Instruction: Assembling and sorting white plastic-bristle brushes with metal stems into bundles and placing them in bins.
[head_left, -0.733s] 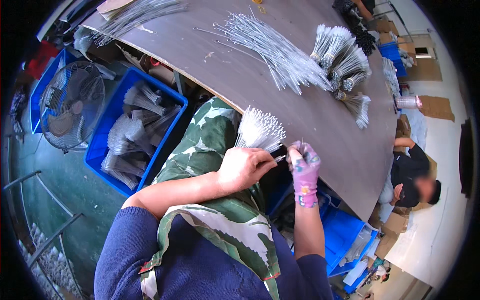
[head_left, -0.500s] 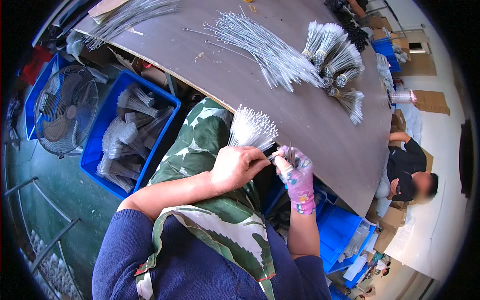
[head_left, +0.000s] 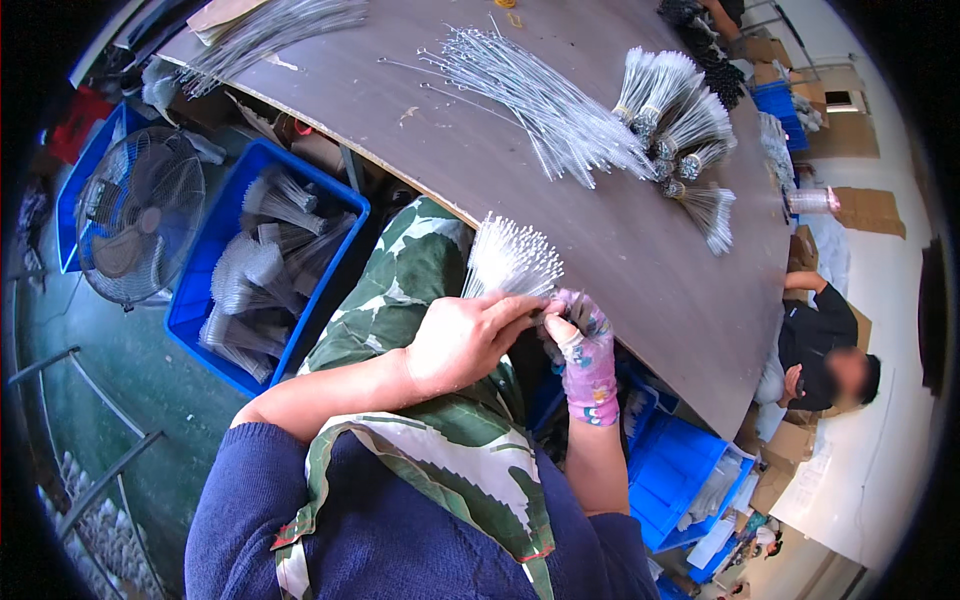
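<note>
My bare left hand (head_left: 465, 340) is closed around the lower part of a bundle of thin wire brushes (head_left: 512, 258), whose white tips fan out past my fingers toward the table edge. My right hand (head_left: 588, 365) wears a pink flowered glove with bare fingertips. Its fingers are bent and pinched against the left fingertips, just right of the bundle's base. Whatever sits in that pinch is too small and dark to make out. Both hands are over my lap, which a green-and-white camouflage apron (head_left: 400, 270) covers.
On the brown table (head_left: 400, 110) lie loose looped wire brushes (head_left: 540, 100) and several tied brush bundles (head_left: 675, 110). Left of my lap, a blue crate (head_left: 300, 350) holds more bundles, beside a fan (head_left: 140, 215). Blue bins (head_left: 675, 470) stand at right; a person (head_left: 815, 330) sits across the table.
My right hand has moved slightly left and closer to the left fingertips. The grey metal tool seen at its fingers earlier no longer shows clearly. The left hand still grips the bundle.
</note>
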